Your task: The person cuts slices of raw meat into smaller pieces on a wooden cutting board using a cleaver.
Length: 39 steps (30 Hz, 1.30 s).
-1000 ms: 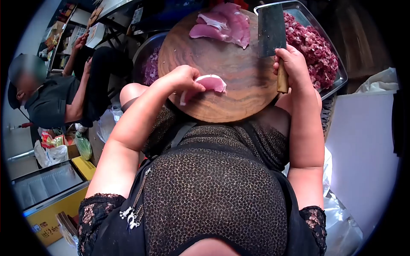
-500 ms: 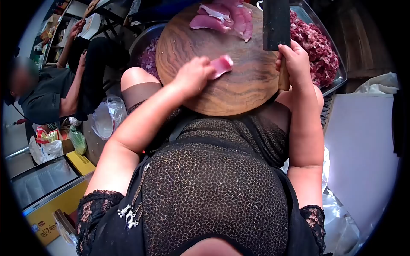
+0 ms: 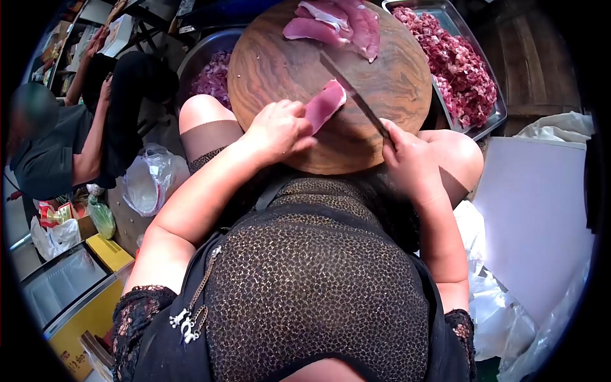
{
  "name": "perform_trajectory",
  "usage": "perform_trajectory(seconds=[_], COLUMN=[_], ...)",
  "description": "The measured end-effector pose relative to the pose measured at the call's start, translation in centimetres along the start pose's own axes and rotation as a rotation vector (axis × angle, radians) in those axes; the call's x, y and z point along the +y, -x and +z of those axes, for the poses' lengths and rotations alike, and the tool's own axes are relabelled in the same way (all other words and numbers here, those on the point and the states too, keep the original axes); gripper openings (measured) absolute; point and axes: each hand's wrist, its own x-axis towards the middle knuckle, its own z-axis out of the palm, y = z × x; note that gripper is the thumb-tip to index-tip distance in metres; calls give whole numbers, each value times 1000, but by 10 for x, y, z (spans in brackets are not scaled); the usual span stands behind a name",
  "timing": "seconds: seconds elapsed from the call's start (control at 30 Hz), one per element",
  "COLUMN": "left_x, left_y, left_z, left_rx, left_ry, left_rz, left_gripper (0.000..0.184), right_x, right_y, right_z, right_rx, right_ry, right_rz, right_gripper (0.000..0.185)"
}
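Note:
A round wooden board (image 3: pixel 273 70) rests over my lap. Near its middle lies a pink slice of meat (image 3: pixel 325 107), with my left hand (image 3: pixel 280 132) on its left end, fingers bent and close together. My right hand (image 3: pixel 410 156) grips the cleaver (image 3: pixel 356 97), whose handle is hidden in the fist. The blade is seen nearly edge-on, slanting up and left over the board, just right of the slice. Larger pieces of meat (image 3: pixel 363 28) lie at the board's far edge.
A metal tray (image 3: pixel 501 114) of chopped meat (image 3: pixel 458 70) stands at the right, and a metal bowl (image 3: pixel 191 60) with more meat at the left. Another person (image 3: pixel 57 149) sits at the far left. Plastic bags (image 3: pixel 149 181) lie on the floor, and a pale panel (image 3: pixel 534 204) stands right.
The cleaver has come down and left from upright at the board's right side and turned edge-on. My left hand has shifted slightly down and left, showing more of the slice.

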Motion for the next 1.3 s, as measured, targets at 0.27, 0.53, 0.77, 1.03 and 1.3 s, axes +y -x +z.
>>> perform_trajectory(seconds=[0.27, 0.53, 0.77, 1.03, 1.3], left_x=[-19, -15, -18, -16, -14], left_y=[-66, -67, -68, -57, -54], left_z=[58, 61, 62, 45, 66], left_rx=[564, 447, 554, 542, 496], left_ry=[0, 572, 183, 324, 127], left_rz=[262, 81, 168, 155, 111], left_gripper=[33, 39, 34, 22, 30], right_x=[-10, -37, -27, -14, -19], right_y=[1, 0, -52, -70, -14], right_z=[18, -2, 33, 19, 3], right_rx=[-10, -137, -213, 27, -113], right_ry=[417, 459, 437, 245, 374], right_rz=[-137, -31, -18, 0, -79], right_gripper=[40, 28, 8, 17, 12])
